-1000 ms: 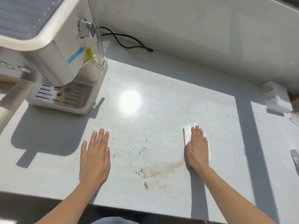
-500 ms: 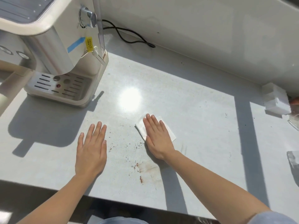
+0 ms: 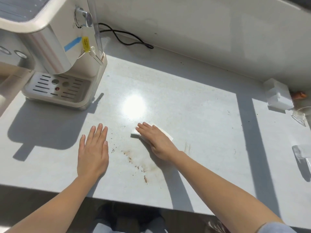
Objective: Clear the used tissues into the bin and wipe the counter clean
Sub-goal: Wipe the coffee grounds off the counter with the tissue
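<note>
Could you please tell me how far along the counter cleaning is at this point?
Done: no loose used tissues lie on the counter; the bin is out of view. In hand: the right hand presses a folded tissue flat on the surface, while the left hand rests flat. Left: the brown smear and dark specks between the hands.

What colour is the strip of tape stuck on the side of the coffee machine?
Blue. The tape runs diagonally on the coffee machine, beside a yellow tag; the head view shows it.

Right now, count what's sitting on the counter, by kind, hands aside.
Coffee machine: 1
Tissue under the right hand: 1
Black cable: 1
White box: 1
Clear glass item, cut off at the edge: 1
Total: 5
</note>
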Action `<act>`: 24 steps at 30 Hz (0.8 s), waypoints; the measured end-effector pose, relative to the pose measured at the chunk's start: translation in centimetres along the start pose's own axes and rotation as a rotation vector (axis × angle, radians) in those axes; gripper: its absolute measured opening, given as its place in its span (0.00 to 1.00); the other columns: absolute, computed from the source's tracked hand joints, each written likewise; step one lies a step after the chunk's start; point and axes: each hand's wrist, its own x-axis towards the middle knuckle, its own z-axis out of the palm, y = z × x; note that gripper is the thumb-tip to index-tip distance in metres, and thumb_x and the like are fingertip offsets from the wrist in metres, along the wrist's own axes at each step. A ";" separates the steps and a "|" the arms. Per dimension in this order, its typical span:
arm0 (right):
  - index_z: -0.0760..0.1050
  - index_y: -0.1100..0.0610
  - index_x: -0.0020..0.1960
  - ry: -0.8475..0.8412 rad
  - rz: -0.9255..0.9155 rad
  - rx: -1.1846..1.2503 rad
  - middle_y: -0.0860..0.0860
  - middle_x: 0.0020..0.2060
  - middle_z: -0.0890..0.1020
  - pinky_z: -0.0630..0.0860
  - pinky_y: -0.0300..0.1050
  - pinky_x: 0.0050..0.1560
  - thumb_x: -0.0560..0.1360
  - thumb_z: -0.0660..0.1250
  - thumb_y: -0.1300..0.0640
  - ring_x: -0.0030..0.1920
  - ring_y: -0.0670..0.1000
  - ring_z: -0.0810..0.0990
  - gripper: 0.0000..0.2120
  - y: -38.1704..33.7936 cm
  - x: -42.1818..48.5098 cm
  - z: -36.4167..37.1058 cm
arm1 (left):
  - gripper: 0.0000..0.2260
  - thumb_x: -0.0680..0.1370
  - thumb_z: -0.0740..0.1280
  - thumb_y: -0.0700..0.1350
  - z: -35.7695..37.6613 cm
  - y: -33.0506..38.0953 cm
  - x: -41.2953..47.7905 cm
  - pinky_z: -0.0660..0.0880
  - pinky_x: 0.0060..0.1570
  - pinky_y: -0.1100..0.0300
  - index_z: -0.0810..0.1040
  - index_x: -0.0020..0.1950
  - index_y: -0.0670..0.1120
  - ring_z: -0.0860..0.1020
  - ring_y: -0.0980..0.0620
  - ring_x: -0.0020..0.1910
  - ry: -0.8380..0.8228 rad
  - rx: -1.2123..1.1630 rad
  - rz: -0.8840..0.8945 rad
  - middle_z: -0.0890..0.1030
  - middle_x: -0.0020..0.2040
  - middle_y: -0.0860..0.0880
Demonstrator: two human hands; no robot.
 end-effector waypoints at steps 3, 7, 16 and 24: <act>0.58 0.52 0.76 0.043 0.048 -0.149 0.48 0.77 0.59 0.48 0.52 0.77 0.79 0.54 0.67 0.78 0.48 0.52 0.27 4.4 -1.3 -2.2 | 0.24 0.81 0.43 0.50 0.2 -0.1 0.0 0.47 0.76 0.49 0.55 0.78 0.51 0.49 0.55 0.78 0.000 -0.009 -0.006 0.55 0.79 0.54; 0.52 0.49 0.78 0.091 0.227 -0.189 0.45 0.78 0.51 0.46 0.52 0.77 0.82 0.50 0.57 0.78 0.45 0.45 0.24 8.6 -4.5 -2.7 | 0.24 0.81 0.42 0.51 0.4 -0.2 0.1 0.45 0.76 0.50 0.54 0.78 0.52 0.47 0.56 0.78 0.004 -0.021 -0.011 0.53 0.79 0.55; 0.43 0.52 0.78 0.181 0.537 -0.148 0.46 0.78 0.41 0.40 0.51 0.77 0.82 0.45 0.52 0.77 0.45 0.35 0.26 4.4 -9.0 2.6 | 0.25 0.81 0.44 0.53 0.1 -0.1 0.0 0.41 0.75 0.54 0.54 0.78 0.51 0.46 0.57 0.78 0.006 -0.059 0.003 0.53 0.79 0.55; 0.41 0.51 0.78 0.157 0.461 -0.161 0.48 0.78 0.42 0.36 0.49 0.75 0.81 0.43 0.50 0.77 0.47 0.36 0.28 -4.1 -9.2 7.8 | 0.26 0.80 0.43 0.54 -0.2 0.0 -0.1 0.43 0.76 0.50 0.54 0.78 0.50 0.46 0.56 0.78 -0.009 -0.077 0.021 0.52 0.79 0.54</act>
